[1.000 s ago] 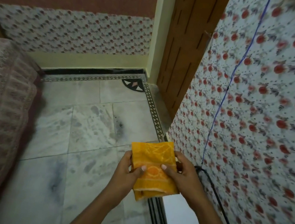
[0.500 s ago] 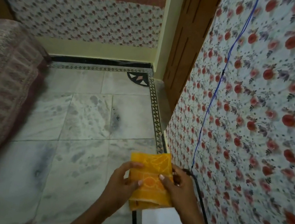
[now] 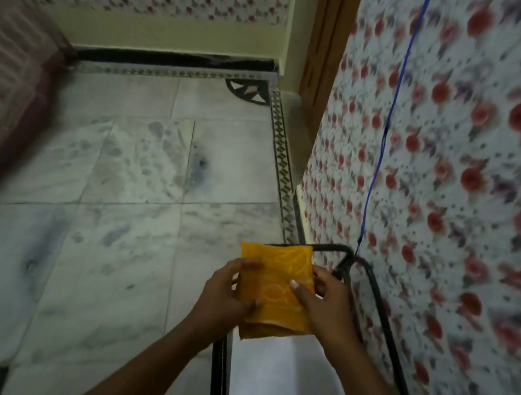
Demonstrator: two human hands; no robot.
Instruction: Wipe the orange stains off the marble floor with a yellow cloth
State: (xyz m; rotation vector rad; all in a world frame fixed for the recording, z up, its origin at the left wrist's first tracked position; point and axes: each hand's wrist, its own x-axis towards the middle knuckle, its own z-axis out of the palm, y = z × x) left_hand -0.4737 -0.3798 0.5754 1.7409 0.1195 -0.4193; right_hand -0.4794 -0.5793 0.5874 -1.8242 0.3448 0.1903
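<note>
Compared with a moment ago, the view has tipped further down and the person has moved along the wall: a black metal frame [image 3: 359,260] and a white surface [image 3: 280,392] now lie just beneath and to the right of the hands, where only floor edge showed before. The grip itself is unchanged. The left hand [image 3: 224,295] and right hand [image 3: 324,302] both pinch the folded yellow cloth [image 3: 274,287] between thumb and fingers, holding it flat between them, well above the marble floor [image 3: 131,209]. Wiping has not begun. No orange stains show on the floor ahead and left of the hands, though motion blur may hide faint ones.
</note>
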